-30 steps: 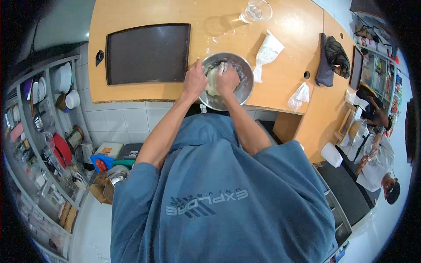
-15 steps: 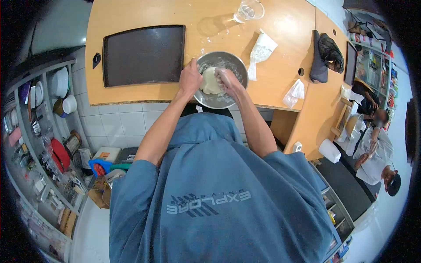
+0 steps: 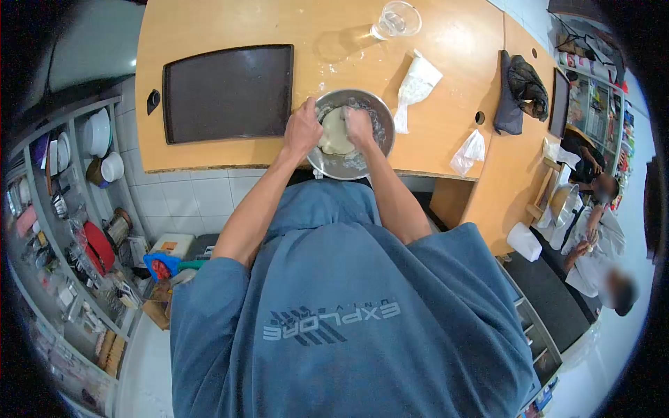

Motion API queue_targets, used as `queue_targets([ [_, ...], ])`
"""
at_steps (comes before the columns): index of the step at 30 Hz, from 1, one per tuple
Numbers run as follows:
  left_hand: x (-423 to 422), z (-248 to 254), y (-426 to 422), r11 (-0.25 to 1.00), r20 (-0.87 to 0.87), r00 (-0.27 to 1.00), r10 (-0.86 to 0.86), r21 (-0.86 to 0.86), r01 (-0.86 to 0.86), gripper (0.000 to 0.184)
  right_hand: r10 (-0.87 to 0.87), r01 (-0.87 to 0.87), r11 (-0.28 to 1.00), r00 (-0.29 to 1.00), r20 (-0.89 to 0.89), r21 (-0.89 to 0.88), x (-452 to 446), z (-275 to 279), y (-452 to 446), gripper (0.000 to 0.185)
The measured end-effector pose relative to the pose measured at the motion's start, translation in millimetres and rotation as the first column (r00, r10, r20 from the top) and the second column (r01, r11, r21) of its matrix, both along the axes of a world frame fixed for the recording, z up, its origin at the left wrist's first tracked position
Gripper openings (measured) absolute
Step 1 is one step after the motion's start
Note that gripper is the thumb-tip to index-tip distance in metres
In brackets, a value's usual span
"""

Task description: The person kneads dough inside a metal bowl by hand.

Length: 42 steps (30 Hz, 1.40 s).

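A metal mixing bowl stands at the table's near edge, its inside smeared with flour. In it lies a pale lump of dough, smooth and rounded. My left hand is closed on the bowl's left rim, thumb side up. Inside the bowl, my right hand is curled closed against the upper right side of the dough; its fingertips are hidden and slightly blurred.
A dark baking tray lies left of the bowl. To the right are a bag of white powder and a smaller plastic bag. A clear jug stands at the back. Two people work at the far right.
My right hand has shifted slightly on the dough and turned, its fingers now curled in more like a fist. My left hand stays on the rim.
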<state>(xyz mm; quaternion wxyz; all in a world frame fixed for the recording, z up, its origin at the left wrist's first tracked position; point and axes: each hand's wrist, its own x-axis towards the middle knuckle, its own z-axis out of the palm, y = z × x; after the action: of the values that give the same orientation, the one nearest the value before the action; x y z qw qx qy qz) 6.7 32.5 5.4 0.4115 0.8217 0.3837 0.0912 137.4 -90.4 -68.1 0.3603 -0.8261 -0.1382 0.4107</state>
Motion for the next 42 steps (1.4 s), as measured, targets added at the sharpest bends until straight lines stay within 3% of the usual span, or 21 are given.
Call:
queue_targets([
  [1, -3, 2, -3, 1.000, -0.001, 1.000, 0.006, -0.010, -0.006, 0.016, -0.043, 0.047, 0.997, 0.997, -0.069, 0.063, 0, 4, -5, 0.039],
  [3, -2, 3, -4, 1.000, -0.003, 1.000, 0.023, -0.020, -0.023, 0.018, -0.282, 0.319, 0.947, 0.890, -0.359, 0.047, 8, 22, -8, 0.036],
  [4, -3, 3, -6, 0.999, -0.007, 0.999, 0.036, -0.028, -0.036, 0.019, -0.234, 0.286, 0.951, 0.913, -0.335, 0.115, 8, 32, -13, 0.028],
  [5, -4, 3, -10, 0.998, 0.000, 0.999, 0.054, -0.019, -0.054, 0.019, -0.156, 0.164, 0.971, 0.986, -0.058, 0.176, -1, 38, -12, 0.024],
  [6, -4, 5, -12, 0.998, 0.010, 0.998, 0.068, -0.009, -0.068, 0.019, -0.078, 0.031, 0.979, 0.970, 0.229, 0.200, -12, 47, -7, 0.021],
  [7, -3, 4, -14, 0.997, 0.023, 0.996, 0.081, 0.000, -0.081, 0.020, -0.004, -0.102, 0.977, 0.866, 0.501, 0.186, -19, 58, -3, 0.021],
  [8, -4, 4, -16, 0.997, 0.011, 0.997, 0.083, 0.010, -0.083, 0.021, 0.046, -0.076, 0.995, 0.908, 0.417, 0.057, -21, 71, 0, 0.036],
  [11, -4, 0, -16, 0.996, -0.009, 0.997, 0.081, 0.041, -0.081, 0.025, 0.204, -0.185, 0.978, 0.716, 0.667, -0.101, -28, 75, -2, 0.041],
  [14, -4, -2, -17, 0.996, -0.002, 0.996, 0.085, 0.042, -0.084, 0.022, 0.364, -0.237, 0.931, 0.669, 0.647, -0.278, -25, 91, 0, 0.046],
  [17, -3, 3, -17, 0.994, 0.005, 0.994, 0.108, 0.011, -0.108, 0.017, 0.414, -0.337, 0.908, 0.638, 0.649, -0.248, -20, 87, -3, 0.050],
  [20, -2, 9, -18, 0.993, -0.010, 0.993, 0.115, -0.003, -0.115, 0.016, 0.477, -0.388, 0.874, 0.800, 0.364, -0.293, -15, 84, 2, 0.051],
  [23, -2, 11, -18, 0.993, 0.002, 0.993, 0.122, 0.001, -0.122, 0.015, 0.324, -0.361, 0.932, 0.766, 0.555, -0.046, -21, 50, -10, 0.055],
  [26, -1, 2, -21, 0.994, 0.012, 0.994, 0.110, 0.019, -0.111, 0.015, 0.416, -0.336, 0.908, 0.639, 0.647, -0.252, -36, 59, -6, 0.054],
  [29, -4, 2, -23, 0.997, 0.005, 0.997, 0.072, 0.024, -0.073, 0.015, 0.340, -0.268, 0.940, 0.680, 0.649, -0.212, -38, 49, -6, 0.043],
  [32, -8, 9, -25, 0.999, 0.020, 0.999, 0.043, 0.008, -0.043, 0.016, 0.240, -0.127, 0.965, 0.780, 0.578, -0.229, -31, 79, -2, 0.039],
  [36, -6, 13, -31, 0.999, 0.001, 0.999, 0.049, -0.013, -0.049, 0.016, 0.084, -0.071, 0.996, 0.592, 0.802, -0.052, -27, 95, -2, 0.039],
  [39, -7, 16, -33, 0.998, -0.017, 0.998, 0.054, -0.042, -0.054, 0.017, -0.056, -0.158, 0.978, 0.429, 0.901, 0.136, -24, 105, 6, 0.038],
  [40, -7, 17, -33, 0.996, -0.012, 0.998, 0.064, -0.057, -0.065, 0.017, 0.001, -0.238, 0.966, 0.386, 0.923, 0.098, -23, 102, 4, 0.037],
  [42, -6, 9, -34, 0.996, 0.035, 0.996, 0.085, -0.039, -0.083, 0.016, 0.113, -0.228, 0.974, 0.505, 0.856, 0.006, -33, 88, -4, 0.037],
])
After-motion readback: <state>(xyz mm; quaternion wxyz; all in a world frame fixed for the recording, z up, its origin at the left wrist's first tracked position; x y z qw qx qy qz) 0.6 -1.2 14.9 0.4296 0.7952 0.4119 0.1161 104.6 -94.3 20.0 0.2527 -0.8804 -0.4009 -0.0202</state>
